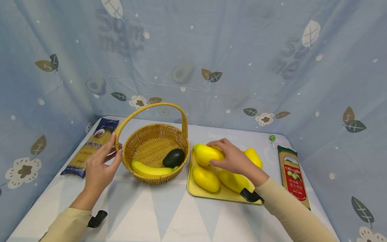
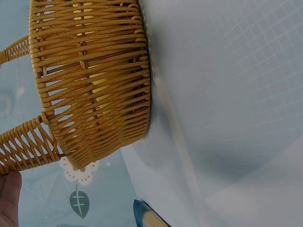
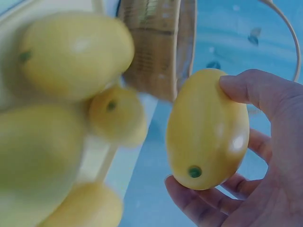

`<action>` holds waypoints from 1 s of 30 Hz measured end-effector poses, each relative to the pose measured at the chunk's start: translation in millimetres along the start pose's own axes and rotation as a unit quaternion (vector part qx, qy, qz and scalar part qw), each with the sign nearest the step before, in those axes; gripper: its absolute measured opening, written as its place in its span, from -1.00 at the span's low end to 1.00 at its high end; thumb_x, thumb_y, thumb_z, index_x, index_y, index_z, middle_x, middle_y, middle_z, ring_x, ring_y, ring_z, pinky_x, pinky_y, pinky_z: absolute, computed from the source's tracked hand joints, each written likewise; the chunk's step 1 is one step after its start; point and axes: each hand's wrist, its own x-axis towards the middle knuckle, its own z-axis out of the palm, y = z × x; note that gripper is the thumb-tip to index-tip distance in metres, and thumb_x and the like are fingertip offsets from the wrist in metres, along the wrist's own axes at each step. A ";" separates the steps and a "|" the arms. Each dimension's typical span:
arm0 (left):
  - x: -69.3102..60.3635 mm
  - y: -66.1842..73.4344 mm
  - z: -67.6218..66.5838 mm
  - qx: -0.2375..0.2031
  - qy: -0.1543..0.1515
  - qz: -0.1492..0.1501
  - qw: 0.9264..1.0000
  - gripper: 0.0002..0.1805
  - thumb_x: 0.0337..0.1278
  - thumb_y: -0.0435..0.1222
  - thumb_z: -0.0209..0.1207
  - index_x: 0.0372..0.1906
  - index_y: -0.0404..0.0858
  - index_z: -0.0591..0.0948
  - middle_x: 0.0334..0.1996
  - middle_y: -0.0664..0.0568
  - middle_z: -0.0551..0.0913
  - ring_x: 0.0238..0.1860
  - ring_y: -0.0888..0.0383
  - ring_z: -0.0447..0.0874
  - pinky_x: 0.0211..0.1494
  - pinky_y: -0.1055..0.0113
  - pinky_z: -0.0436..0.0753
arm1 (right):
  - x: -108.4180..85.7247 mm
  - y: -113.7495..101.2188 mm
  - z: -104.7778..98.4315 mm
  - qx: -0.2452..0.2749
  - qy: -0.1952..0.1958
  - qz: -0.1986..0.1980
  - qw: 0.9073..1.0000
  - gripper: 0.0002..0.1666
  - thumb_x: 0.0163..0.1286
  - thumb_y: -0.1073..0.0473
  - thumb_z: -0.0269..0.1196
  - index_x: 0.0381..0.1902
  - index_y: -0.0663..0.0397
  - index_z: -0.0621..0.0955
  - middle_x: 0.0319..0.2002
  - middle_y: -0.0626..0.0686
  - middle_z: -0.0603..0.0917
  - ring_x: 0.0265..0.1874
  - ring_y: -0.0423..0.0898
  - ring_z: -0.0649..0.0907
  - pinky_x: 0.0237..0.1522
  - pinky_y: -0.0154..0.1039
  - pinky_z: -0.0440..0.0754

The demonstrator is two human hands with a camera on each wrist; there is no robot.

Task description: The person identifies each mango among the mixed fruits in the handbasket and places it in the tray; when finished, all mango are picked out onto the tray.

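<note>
A yellow mango (image 1: pixel 205 155) with a small green stem spot is gripped by my right hand (image 1: pixel 232 159), lifted over the yellow tray (image 1: pixel 211 197). In the right wrist view, thumb and fingers clasp this mango (image 3: pixel 206 132) from either side. Several more yellow fruits, such as a mango (image 1: pixel 205 178), lie on the tray. My left hand (image 1: pixel 101 166) holds the lower left end of the handle of a wicker basket (image 1: pixel 155 129). Inside the basket are a banana (image 1: pixel 149 170) and a dark green avocado (image 1: pixel 173 158). The left wrist view shows the basket's woven side (image 2: pixel 94 80).
A pasta packet (image 1: pixel 87 148) lies behind my left hand, partly covered by it. At the right edge of the table (image 1: pixel 145 215) lies another pasta packet (image 1: pixel 293 178), with a green lollipop (image 1: pixel 272 138) behind it. A patterned blue curtain (image 1: pixel 193 67) encloses the table.
</note>
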 end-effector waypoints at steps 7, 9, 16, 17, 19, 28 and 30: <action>1.4 0.0 -0.3 -0.004 0.004 0.005 1.000 -0.10 0.01 -0.63 0.36 0.49 -0.05 0.41 -0.07 -0.20 0.75 0.05 0.78 0.43 0.01 0.78 0.47 | -56.6 39.5 -12.9 -0.005 0.044 0.063 0.997 -0.29 0.31 -0.14 0.42 0.37 -0.18 0.49 0.12 0.08 0.50 -0.11 0.01 0.56 -0.03 0.00 0.69; 1.6 0.1 -0.8 -0.009 0.008 0.006 1.000 -0.10 -0.01 -0.64 0.36 0.48 -0.06 0.42 -0.07 -0.21 0.75 0.05 0.77 0.44 0.01 0.78 0.47 | -70.1 45.9 -13.5 -0.006 0.054 0.085 0.995 -0.27 0.31 -0.14 0.41 0.38 -0.14 0.48 0.14 0.12 0.50 -0.07 0.06 0.57 0.01 0.09 0.71; 2.2 0.6 -0.2 -0.014 0.012 0.009 1.000 -0.10 -0.03 -0.64 0.37 0.47 -0.07 0.44 -0.08 -0.21 0.76 0.04 0.75 0.46 0.00 0.77 0.48 | -110.2 68.0 -10.7 -0.007 0.082 0.165 0.983 -0.25 0.31 -0.12 0.42 0.35 0.01 0.45 0.21 0.25 0.47 0.05 0.20 0.56 0.06 0.18 0.71; 2.3 0.6 0.1 -0.014 0.013 0.010 1.000 -0.10 -0.03 -0.64 0.37 0.47 -0.07 0.44 -0.08 -0.21 0.76 0.04 0.75 0.46 0.00 0.77 0.48 | -114.8 71.8 -9.5 -0.011 0.084 0.174 0.981 -0.25 0.31 -0.12 0.42 0.35 0.02 0.45 0.20 0.26 0.48 0.04 0.20 0.56 0.06 0.18 0.71; 2.1 0.6 0.6 -0.015 0.015 0.014 1.000 -0.11 -0.04 -0.65 0.38 0.46 -0.09 0.45 -0.08 -0.22 0.76 0.04 0.75 0.47 0.00 0.77 0.48 | -122.9 80.0 -6.1 -0.016 0.085 0.191 0.978 -0.23 0.30 -0.13 0.43 0.33 0.06 0.44 0.17 0.27 0.48 0.03 0.21 0.56 0.06 0.20 0.70; 1.0 1.8 0.1 -0.007 0.010 0.007 1.000 -0.10 -0.01 -0.64 0.36 0.48 -0.06 0.43 -0.08 -0.22 0.75 0.05 0.78 0.43 0.01 0.78 0.45 | -142.2 106.1 16.5 -0.011 0.066 0.250 0.966 -0.12 0.23 -0.26 0.45 0.31 0.12 0.44 0.09 0.25 0.51 -0.01 0.17 0.56 0.07 0.19 0.69; 1.1 2.2 0.5 -0.010 0.010 0.007 1.000 -0.11 0.00 -0.64 0.36 0.48 -0.07 0.43 -0.08 -0.23 0.75 0.05 0.77 0.43 0.01 0.78 0.46 | -143.3 107.7 20.5 -0.010 0.067 0.251 0.966 -0.12 0.21 -0.28 0.44 0.30 0.11 0.45 0.09 0.26 0.52 -0.02 0.17 0.56 0.06 0.20 0.68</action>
